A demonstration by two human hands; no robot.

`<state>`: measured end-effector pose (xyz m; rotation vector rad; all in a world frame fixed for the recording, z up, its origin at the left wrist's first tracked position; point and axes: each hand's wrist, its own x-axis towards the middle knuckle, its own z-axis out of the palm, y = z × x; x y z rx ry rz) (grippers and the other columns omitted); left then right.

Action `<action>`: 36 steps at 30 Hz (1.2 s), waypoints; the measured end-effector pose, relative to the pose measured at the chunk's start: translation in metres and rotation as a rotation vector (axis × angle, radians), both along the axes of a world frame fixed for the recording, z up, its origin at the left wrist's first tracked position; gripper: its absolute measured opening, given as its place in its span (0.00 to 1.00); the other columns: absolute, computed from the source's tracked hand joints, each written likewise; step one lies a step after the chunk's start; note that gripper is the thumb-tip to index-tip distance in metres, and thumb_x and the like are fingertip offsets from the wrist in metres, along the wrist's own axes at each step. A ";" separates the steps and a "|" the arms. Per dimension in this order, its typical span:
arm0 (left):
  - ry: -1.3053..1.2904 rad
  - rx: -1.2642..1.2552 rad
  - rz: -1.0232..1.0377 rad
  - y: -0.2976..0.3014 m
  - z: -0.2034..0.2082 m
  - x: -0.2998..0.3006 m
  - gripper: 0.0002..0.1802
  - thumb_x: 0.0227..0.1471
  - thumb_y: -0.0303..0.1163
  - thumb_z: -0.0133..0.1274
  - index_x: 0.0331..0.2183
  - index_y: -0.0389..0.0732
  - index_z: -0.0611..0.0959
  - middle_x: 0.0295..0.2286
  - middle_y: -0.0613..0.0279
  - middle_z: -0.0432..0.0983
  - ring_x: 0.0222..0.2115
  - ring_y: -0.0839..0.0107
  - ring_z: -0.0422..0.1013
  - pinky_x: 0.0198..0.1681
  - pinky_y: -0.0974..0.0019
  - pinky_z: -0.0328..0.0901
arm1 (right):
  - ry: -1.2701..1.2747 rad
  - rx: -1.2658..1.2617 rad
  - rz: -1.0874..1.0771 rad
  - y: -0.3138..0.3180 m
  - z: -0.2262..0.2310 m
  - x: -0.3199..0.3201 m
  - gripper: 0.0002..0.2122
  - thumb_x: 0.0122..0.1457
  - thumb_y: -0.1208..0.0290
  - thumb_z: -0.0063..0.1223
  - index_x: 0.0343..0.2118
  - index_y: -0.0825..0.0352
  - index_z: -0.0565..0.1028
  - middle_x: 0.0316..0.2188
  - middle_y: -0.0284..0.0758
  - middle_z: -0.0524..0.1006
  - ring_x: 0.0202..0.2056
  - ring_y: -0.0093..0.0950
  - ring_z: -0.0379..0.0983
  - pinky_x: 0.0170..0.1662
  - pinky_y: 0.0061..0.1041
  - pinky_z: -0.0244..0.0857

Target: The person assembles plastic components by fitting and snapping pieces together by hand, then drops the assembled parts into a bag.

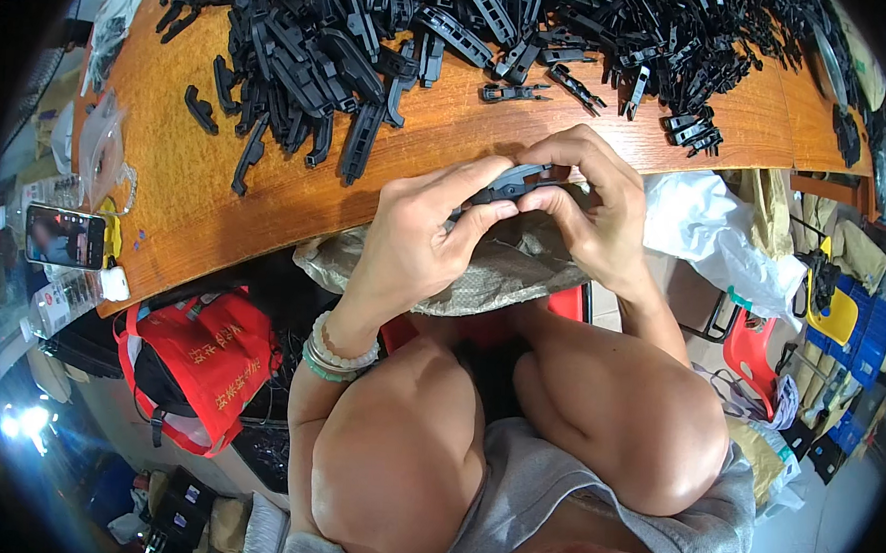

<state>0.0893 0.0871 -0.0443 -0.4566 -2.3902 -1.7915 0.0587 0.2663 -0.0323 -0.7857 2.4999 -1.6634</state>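
Observation:
A black plastic clip-like part (pixel 511 184) is held between my two hands, just off the front edge of the wooden table (pixel 296 204). My left hand (pixel 436 216) pinches its left end between thumb and fingers. On the other end, my right hand (pixel 592 204) grips with thumb and bent forefinger. My fingers hide both ends of the part. Beyond my hands lies a big heap of long black plastic pieces (pixel 294 58). Smaller black clip pieces (pixel 665 58) are piled to its right, with a few loose ones (pixel 513 93) nearer me.
An open woven sack (pixel 483 279) lies below my hands over my lap. A phone (pixel 64 237) stands at the left beside plastic bottles. A red bag (pixel 203 364) is under the table's left side. White plastic bags (pixel 711 225) hang at the right, near a red chair (pixel 754 358).

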 end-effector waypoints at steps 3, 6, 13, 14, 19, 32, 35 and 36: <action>0.055 -0.010 -0.011 0.001 0.002 -0.002 0.15 0.45 0.20 0.55 0.38 0.31 0.77 0.25 0.51 0.76 0.22 0.63 0.75 0.25 0.68 0.66 | 0.050 0.014 -0.032 0.000 -0.002 0.002 0.13 0.45 0.81 0.59 0.36 0.71 0.74 0.30 0.38 0.74 0.30 0.29 0.72 0.33 0.23 0.68; -0.068 0.046 -0.021 0.003 0.003 0.001 0.13 0.46 0.20 0.54 0.38 0.32 0.76 0.24 0.52 0.77 0.23 0.63 0.76 0.26 0.69 0.67 | 0.030 -0.010 -0.051 0.000 -0.003 0.001 0.12 0.45 0.81 0.58 0.35 0.71 0.74 0.29 0.38 0.74 0.30 0.28 0.73 0.32 0.23 0.69; -0.154 0.168 0.032 0.008 0.004 0.005 0.12 0.47 0.23 0.55 0.37 0.32 0.76 0.25 0.53 0.77 0.24 0.66 0.76 0.28 0.69 0.67 | -0.215 -0.149 -0.093 -0.004 -0.004 0.003 0.10 0.47 0.79 0.58 0.34 0.72 0.74 0.29 0.38 0.75 0.31 0.26 0.73 0.30 0.21 0.68; -0.151 0.170 0.028 0.008 0.005 0.004 0.12 0.47 0.23 0.55 0.37 0.32 0.76 0.25 0.53 0.77 0.24 0.66 0.76 0.28 0.69 0.67 | -0.211 -0.147 -0.096 -0.002 -0.002 0.003 0.10 0.47 0.79 0.58 0.34 0.72 0.74 0.29 0.38 0.75 0.31 0.26 0.73 0.30 0.21 0.68; 0.044 -0.092 -0.004 -0.002 0.005 -0.004 0.19 0.41 0.30 0.62 0.36 0.33 0.77 0.30 0.51 0.76 0.30 0.62 0.75 0.32 0.66 0.67 | -0.153 0.097 0.142 0.011 0.003 -0.008 0.10 0.48 0.73 0.59 0.33 0.71 0.74 0.26 0.39 0.75 0.29 0.32 0.73 0.32 0.27 0.66; 0.206 -0.770 0.590 -0.035 0.003 -0.011 0.09 0.44 0.28 0.59 0.30 0.35 0.77 0.25 0.57 0.71 0.22 0.64 0.69 0.25 0.67 0.63 | 0.445 0.416 -0.210 -0.011 -0.026 -0.046 0.06 0.47 0.77 0.55 0.31 0.67 0.74 0.33 0.35 0.70 0.36 0.35 0.65 0.40 0.33 0.58; 0.109 -0.827 0.532 -0.043 0.003 -0.005 0.11 0.43 0.27 0.59 0.31 0.36 0.77 0.26 0.56 0.72 0.25 0.59 0.71 0.28 0.64 0.64 | 0.476 0.456 -0.212 -0.008 -0.027 -0.039 0.08 0.47 0.76 0.55 0.32 0.65 0.73 0.33 0.35 0.69 0.37 0.34 0.63 0.41 0.32 0.54; 0.063 -0.835 0.514 -0.043 0.003 -0.004 0.13 0.42 0.26 0.59 0.33 0.35 0.76 0.27 0.55 0.73 0.28 0.55 0.71 0.31 0.62 0.64 | 0.483 0.489 -0.208 -0.007 -0.027 -0.037 0.08 0.48 0.75 0.55 0.33 0.65 0.73 0.33 0.35 0.69 0.37 0.34 0.63 0.40 0.32 0.54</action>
